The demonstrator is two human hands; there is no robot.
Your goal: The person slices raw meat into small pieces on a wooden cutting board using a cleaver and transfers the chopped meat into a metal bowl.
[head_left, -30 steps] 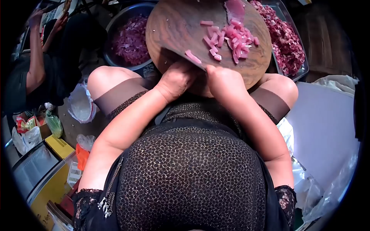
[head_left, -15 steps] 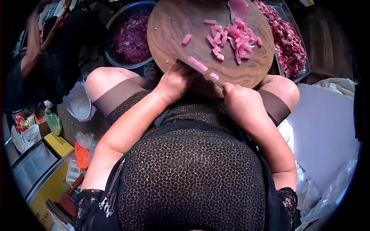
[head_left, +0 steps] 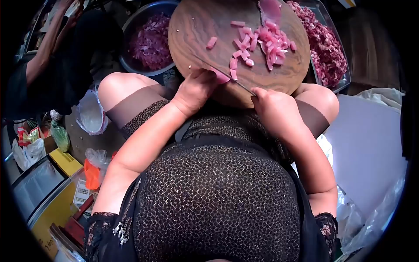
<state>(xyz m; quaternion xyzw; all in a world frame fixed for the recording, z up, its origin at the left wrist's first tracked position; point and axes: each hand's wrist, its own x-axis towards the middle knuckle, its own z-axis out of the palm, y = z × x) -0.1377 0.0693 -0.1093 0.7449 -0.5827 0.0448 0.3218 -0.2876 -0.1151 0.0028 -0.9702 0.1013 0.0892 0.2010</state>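
A round wooden chopping board [head_left: 196, 37] lies in front of my knees. At its near edge my left hand [head_left: 193, 91] has its fingers curled over a piece of pink meat [head_left: 222, 77], pressing it to the wood. My right hand [head_left: 276, 107] is closed round the handle of a knife [head_left: 242, 85]. The blade slants across the board, its edge seen nearly end-on, against the meat by my left fingers. Cut meat strips [head_left: 276, 49] lie heaped beyond the knife, and a flat meat slab [head_left: 269, 12] sits at the far side.
A metal bowl of meat pieces [head_left: 150, 46] stands left of the board. To the right is a metal tray [head_left: 345, 78] heaped with chopped meat [head_left: 323, 48]. Another person's arm [head_left: 46, 54] is at upper left. A plastic-lined bin [head_left: 91, 114] stands by my left knee.
The knife has turned more upright, and the pieces on its blade now lie on the board beyond it, beside the other strips. My left fingers now rest on the meat piece.
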